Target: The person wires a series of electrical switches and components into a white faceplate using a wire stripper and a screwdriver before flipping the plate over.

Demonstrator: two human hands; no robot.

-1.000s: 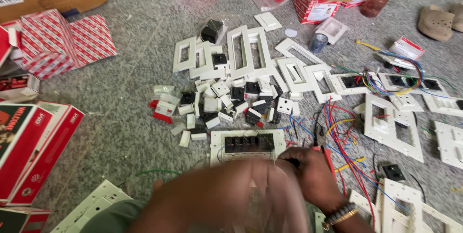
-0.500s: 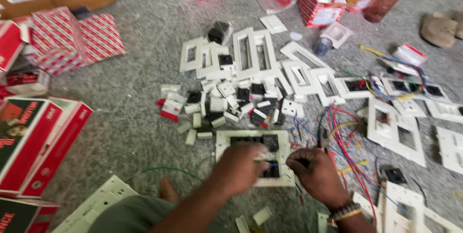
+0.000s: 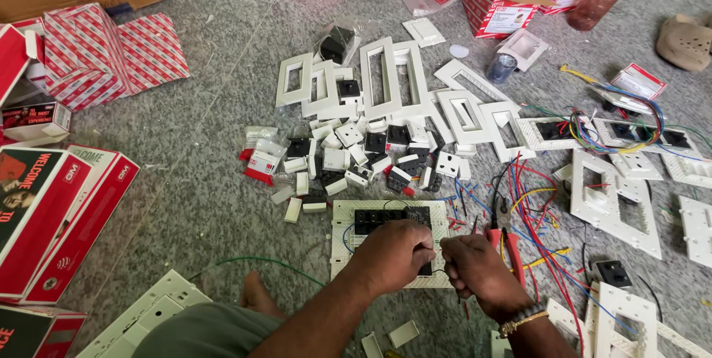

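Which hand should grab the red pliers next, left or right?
Right, probably. The right hand is beside the red pliers, which lie just to its right. The left hand rests on the switch plate, farther off, and would have to cross over.

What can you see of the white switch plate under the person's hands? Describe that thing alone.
The switch plate is a white, plastic-looking rectangle lying flat on the grey speckled floor. Its gridded back faces up, with a row of black modules fitted along the top. The left hand rests on its middle; the right hand is at its right edge. Thin wires cross it.
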